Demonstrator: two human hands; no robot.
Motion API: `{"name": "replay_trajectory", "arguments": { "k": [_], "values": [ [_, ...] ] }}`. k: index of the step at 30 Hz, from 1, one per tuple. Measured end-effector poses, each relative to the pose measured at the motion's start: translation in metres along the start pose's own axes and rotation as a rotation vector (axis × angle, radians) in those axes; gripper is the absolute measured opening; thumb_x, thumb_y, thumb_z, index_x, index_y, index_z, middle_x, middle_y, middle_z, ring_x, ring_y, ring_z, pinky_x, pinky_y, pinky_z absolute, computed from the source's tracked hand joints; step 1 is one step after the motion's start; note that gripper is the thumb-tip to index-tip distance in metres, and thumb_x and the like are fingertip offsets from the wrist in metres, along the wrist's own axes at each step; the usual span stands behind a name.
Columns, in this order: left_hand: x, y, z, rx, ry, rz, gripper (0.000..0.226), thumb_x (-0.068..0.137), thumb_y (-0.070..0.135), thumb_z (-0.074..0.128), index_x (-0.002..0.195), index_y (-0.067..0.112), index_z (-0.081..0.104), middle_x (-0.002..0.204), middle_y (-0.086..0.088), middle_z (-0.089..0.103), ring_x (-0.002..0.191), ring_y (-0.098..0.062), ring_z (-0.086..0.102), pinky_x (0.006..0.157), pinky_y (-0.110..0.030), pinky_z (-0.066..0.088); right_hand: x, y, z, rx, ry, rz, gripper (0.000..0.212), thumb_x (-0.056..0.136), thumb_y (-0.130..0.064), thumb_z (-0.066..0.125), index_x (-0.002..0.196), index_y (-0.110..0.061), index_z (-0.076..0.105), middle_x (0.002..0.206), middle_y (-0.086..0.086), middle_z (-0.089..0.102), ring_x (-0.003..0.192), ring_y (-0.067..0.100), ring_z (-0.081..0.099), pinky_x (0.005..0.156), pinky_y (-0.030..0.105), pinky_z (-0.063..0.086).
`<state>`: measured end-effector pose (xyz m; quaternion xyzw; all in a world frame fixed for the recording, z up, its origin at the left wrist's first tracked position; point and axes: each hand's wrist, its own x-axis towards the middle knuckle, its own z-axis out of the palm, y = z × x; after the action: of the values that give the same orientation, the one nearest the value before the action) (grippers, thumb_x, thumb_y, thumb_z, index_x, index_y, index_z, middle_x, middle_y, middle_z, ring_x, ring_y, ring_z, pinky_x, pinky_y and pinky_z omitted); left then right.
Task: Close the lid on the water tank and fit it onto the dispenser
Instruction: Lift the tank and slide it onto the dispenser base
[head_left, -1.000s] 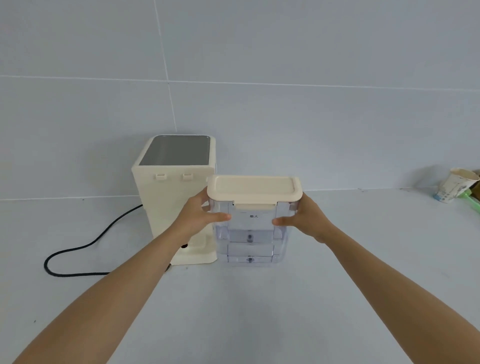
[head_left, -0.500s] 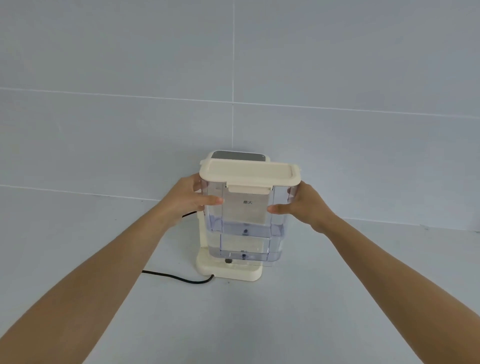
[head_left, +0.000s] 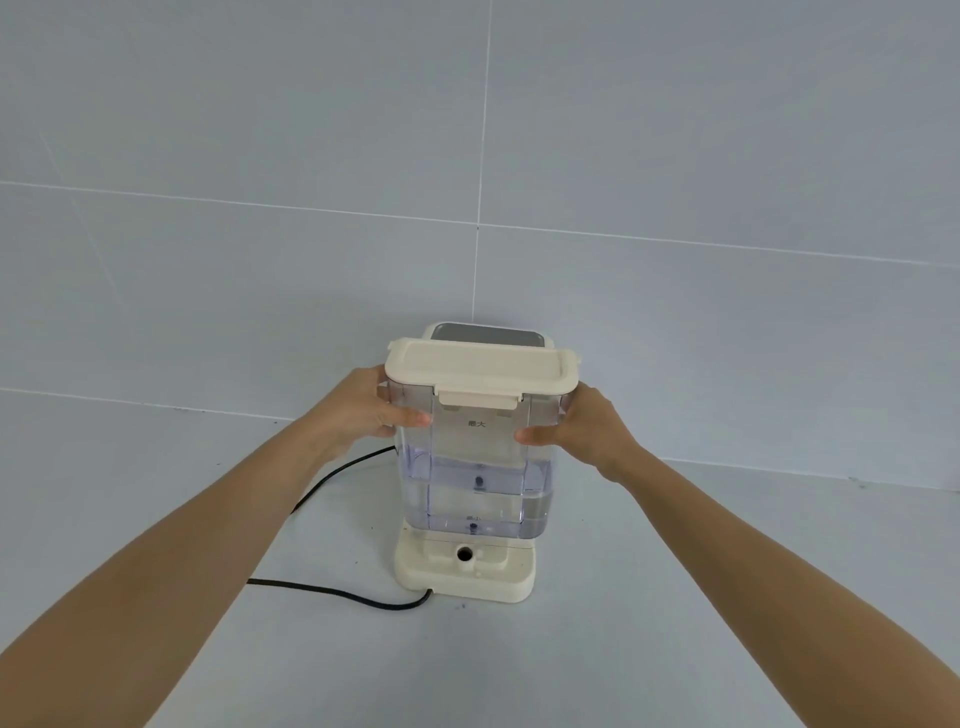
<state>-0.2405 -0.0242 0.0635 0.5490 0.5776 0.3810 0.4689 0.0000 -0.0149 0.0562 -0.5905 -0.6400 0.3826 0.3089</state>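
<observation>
Your left hand (head_left: 363, 410) and right hand (head_left: 582, 428) clamped the water tank (head_left: 478, 457) by its sides, just under the closed cream lid (head_left: 480, 370). Tank sat upright between your hands, against the dispenser (head_left: 467, 571), just above its base socket. Black cord (head_left: 337, 592) trailed below your left hand on the worktop (head_left: 519, 665).

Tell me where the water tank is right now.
In the head view, centre frame, the water tank is held between the left hand and right hand, just above the dispenser base.
</observation>
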Motion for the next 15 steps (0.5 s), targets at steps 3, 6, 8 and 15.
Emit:
{"name": "replay_trajectory", "arguments": {
  "k": [3, 6, 8, 15],
  "values": [
    [0.007, 0.0, -0.003, 0.016, -0.016, -0.014, 0.048, 0.069, -0.002, 0.073, 0.109, 0.017, 0.054, 0.105, -0.009, 0.047, 0.098, -0.022, 0.048, 0.067, -0.024, 0.047, 0.005, 0.004, 0.003, 0.011, 0.01, 0.011, 0.073, 0.06, -0.022, 0.082, 0.124, -0.014, 0.049, 0.121, 0.001, 0.058, 0.107, 0.017, 0.05, 0.081, 0.026, 0.037],
    [0.012, -0.003, -0.004, 0.012, -0.039, -0.005, 0.048, 0.069, -0.003, 0.072, 0.108, 0.018, 0.054, 0.103, -0.006, 0.049, 0.099, -0.02, 0.048, 0.068, -0.025, 0.047, 0.008, 0.007, 0.005, 0.019, 0.014, 0.02, 0.074, 0.058, -0.023, 0.083, 0.124, -0.015, 0.049, 0.121, 0.0, 0.059, 0.111, 0.019, 0.052, 0.083, 0.027, 0.039],
    [0.013, -0.005, -0.005, 0.004, -0.048, 0.007, 0.047, 0.069, -0.003, 0.072, 0.106, 0.02, 0.055, 0.101, -0.003, 0.052, 0.101, -0.019, 0.049, 0.068, -0.024, 0.047, 0.008, 0.007, 0.006, 0.025, 0.019, 0.018, 0.074, 0.058, -0.022, 0.083, 0.124, -0.015, 0.049, 0.12, -0.001, 0.058, 0.109, 0.018, 0.051, 0.082, 0.026, 0.038],
    [0.015, -0.013, -0.009, 0.025, -0.051, 0.014, 0.045, 0.067, 0.0, 0.075, 0.101, 0.024, 0.058, 0.105, -0.009, 0.047, 0.098, -0.019, 0.048, 0.071, -0.026, 0.048, 0.004, 0.006, 0.01, 0.02, 0.028, 0.022, 0.07, 0.06, -0.021, 0.083, 0.121, -0.012, 0.05, 0.109, -0.002, 0.056, 0.102, 0.018, 0.051, 0.079, 0.026, 0.037]
  ]
}}
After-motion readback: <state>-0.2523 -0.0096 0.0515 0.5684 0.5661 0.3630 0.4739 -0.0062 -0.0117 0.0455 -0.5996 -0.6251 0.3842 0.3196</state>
